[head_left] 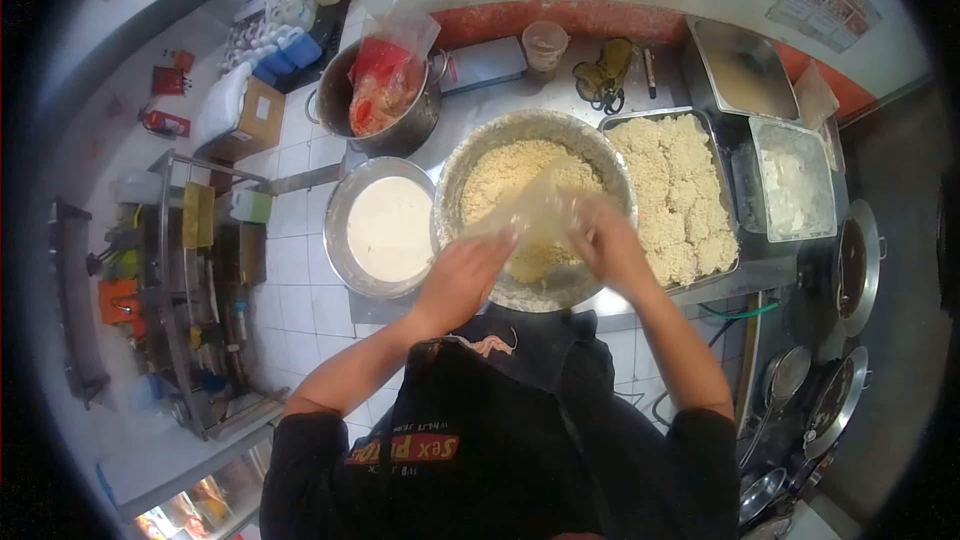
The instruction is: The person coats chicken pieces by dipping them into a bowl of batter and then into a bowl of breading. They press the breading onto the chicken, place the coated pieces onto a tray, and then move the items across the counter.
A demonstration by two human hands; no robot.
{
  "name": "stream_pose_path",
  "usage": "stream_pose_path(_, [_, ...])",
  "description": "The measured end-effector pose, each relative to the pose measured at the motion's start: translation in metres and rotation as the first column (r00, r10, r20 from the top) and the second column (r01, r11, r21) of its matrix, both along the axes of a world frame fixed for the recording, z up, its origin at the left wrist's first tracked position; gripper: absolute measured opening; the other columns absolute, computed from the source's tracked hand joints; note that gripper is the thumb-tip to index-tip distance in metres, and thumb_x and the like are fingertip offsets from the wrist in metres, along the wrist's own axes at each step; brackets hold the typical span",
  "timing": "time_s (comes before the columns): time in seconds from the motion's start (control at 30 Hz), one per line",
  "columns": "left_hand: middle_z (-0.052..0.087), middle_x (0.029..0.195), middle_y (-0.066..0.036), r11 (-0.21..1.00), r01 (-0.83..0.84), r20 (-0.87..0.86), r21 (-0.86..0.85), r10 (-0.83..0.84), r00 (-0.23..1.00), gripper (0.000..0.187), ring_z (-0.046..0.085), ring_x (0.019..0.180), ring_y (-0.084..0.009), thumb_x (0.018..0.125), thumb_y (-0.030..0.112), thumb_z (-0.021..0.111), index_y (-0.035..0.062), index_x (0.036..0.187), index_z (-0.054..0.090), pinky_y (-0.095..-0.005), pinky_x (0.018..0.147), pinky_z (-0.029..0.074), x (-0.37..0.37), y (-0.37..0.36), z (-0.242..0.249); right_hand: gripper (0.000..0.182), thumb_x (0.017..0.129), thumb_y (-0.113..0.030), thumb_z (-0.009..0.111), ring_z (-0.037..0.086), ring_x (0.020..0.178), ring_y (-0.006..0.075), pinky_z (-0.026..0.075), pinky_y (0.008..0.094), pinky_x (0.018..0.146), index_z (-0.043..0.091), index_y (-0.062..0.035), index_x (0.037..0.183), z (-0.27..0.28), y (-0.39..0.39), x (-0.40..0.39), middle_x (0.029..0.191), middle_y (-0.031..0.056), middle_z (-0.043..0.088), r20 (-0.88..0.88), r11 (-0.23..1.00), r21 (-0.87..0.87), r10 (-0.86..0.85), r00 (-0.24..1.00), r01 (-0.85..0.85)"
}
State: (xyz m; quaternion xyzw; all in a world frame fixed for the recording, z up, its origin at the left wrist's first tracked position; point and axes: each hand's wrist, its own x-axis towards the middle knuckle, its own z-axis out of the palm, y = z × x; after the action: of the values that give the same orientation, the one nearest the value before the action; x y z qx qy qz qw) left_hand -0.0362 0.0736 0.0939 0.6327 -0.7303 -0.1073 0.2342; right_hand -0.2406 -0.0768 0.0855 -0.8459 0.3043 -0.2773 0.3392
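Observation:
A thin, clear plastic bag is stretched between my hands over a large metal bowl. Pale yellow crumbs fill much of that bowl. My left hand is closed on the bag's left side, above the near-left rim. On the other side my right hand pinches the bag, its fingers partly blurred. To the left stands a metal bowl of creamy white batter. Right of the crumbs, a tray holds several crumb-coated pieces, packed close together.
A pot with a bag of raw meat stands at the back left. Behind the bowls are a plastic tub and a dark glove-like item. Metal containers line the right. Woks sit farther right; a rack stands left.

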Motion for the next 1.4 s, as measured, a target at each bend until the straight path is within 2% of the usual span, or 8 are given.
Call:
stream_pose_path(0.27, [0.064, 0.082, -0.003, 0.956, 0.145, 0.188, 0.254, -0.196, 0.962, 0.029, 0.059, 0.081, -0.0254, 0.079, 0.018, 0.068, 0.0069, 0.105, 0.064, -0.0402, 0.074, 0.045, 0.013, 0.027, 0.002, 0.015, 0.080, -0.009, 0.059, 0.060, 0.084, 0.0419, 0.048, 0.0442, 0.079, 0.064, 0.0048, 0.083, -0.005, 0.048, -0.042, 0.088, 0.0250, 0.063, -0.413, 0.924, 0.357, 0.286, 0.865, -0.135])
stream_pose_path(0.4, [0.064, 0.082, -0.009, 0.977, -0.164, 0.002, 0.136, 0.166, 0.986, 0.022, 0.061, 0.077, -0.0268, 0.083, 0.021, 0.065, 0.0017, 0.094, 0.062, -0.0423, 0.069, 0.046, 0.019, 0.049, -0.017, 0.013, 0.081, -0.010, 0.061, 0.066, 0.076, 0.0283, 0.052, 0.0378, 0.068, 0.061, 0.0032, 0.082, -0.014, 0.059, -0.066, 0.084, 0.0142, 0.065, -0.186, 0.879, 0.349, -0.276, 0.943, 0.326])
stream_pose_path(0.47, [0.066, 0.088, -0.013, 0.674, -0.453, -0.274, 0.584, 0.689, 0.671, 0.034, 0.064, 0.081, -0.0244, 0.088, 0.019, 0.061, -0.0035, 0.113, 0.055, -0.0379, 0.067, 0.050, 0.018, 0.061, -0.025, 0.014, 0.082, -0.011, 0.062, 0.067, 0.073, 0.0256, 0.054, 0.0369, 0.066, 0.059, 0.0027, 0.084, -0.043, 0.063, -0.076, 0.084, 0.0130, 0.064, -0.184, 0.702, 0.359, -0.593, 0.784, 0.615])
stream_pose_path(0.53, [0.065, 0.103, -0.016, 0.586, -0.281, -0.416, 0.760, 0.771, 0.481, 0.046, 0.065, 0.089, -0.0224, 0.092, 0.014, 0.056, -0.0054, 0.130, 0.041, -0.0339, 0.076, 0.053, 0.020, 0.069, -0.061, 0.015, 0.087, -0.011, 0.059, 0.066, 0.071, 0.0226, 0.056, 0.0356, 0.057, 0.054, -0.0004, 0.096, -0.068, 0.067, -0.085, 0.090, 0.0119, 0.060, -0.247, 0.325, 0.783, -0.619, 0.745, 0.530])
stream_pose_path(0.6, [0.061, 0.113, -0.015, 0.667, 0.196, -0.657, 0.719, 0.744, -0.120, 0.049, 0.064, 0.094, -0.0226, 0.094, 0.009, 0.053, -0.0018, 0.137, 0.032, -0.0339, 0.079, 0.055, 0.020, 0.069, -0.087, 0.013, 0.090, -0.008, 0.053, 0.065, 0.068, 0.0249, 0.060, 0.0378, 0.057, 0.049, 0.0002, 0.099, -0.063, 0.075, -0.069, 0.091, 0.0147, 0.059, -0.134, 0.130, 0.952, -0.634, 0.762, 0.276])
stream_pose_path(1.1, [0.039, 0.138, -0.015, 0.829, 0.063, -0.680, 0.556, 0.497, -0.540, 0.057, 0.047, 0.123, -0.0324, 0.093, 0.001, 0.048, 0.0021, 0.142, 0.020, -0.0458, 0.104, 0.042, 0.002, 0.010, -0.080, 0.022, 0.085, -0.013, 0.056, 0.066, 0.077, 0.0287, 0.057, 0.0388, 0.062, 0.053, 0.0029, 0.100, -0.073, -0.005, -0.010, 0.085, 0.0165, 0.060, -0.154, 0.227, 0.937, -0.416, 0.896, 0.266])
stream_pose_path(1.17, [0.043, 0.131, -0.014, 0.848, 0.110, -0.642, 0.519, 0.471, -0.606, 0.042, 0.047, 0.122, -0.0321, 0.093, 0.001, 0.047, 0.0023, 0.132, 0.032, -0.0516, 0.104, 0.042, -0.003, 0.003, -0.081, 0.036, 0.077, -0.020, 0.064, 0.066, 0.079, 0.0294, 0.053, 0.0389, 0.068, 0.057, 0.0028, 0.105, -0.071, -0.049, -0.013, 0.083, 0.0188, 0.063, -0.381, 0.700, 0.328, -0.517, 0.767, 0.635])
stream_pose_path(1.4, [0.048, 0.125, -0.015, 0.844, -0.025, -0.618, 0.536, 0.373, -0.692, 0.044, 0.050, 0.119, -0.0311, 0.092, -0.005, 0.045, 0.0089, 0.132, 0.031, -0.0525, 0.104, 0.043, -0.015, 0.000, -0.095, 0.047, 0.068, -0.020, 0.074, 0.060, 0.103, 0.0314, 0.047, 0.0378, 0.089, 0.062, -0.0021, 0.109, -0.062, -0.219, 0.085, 0.106, 0.0181, 0.063, 0.091, 0.918, 0.117, -0.390, 0.916, 0.379])
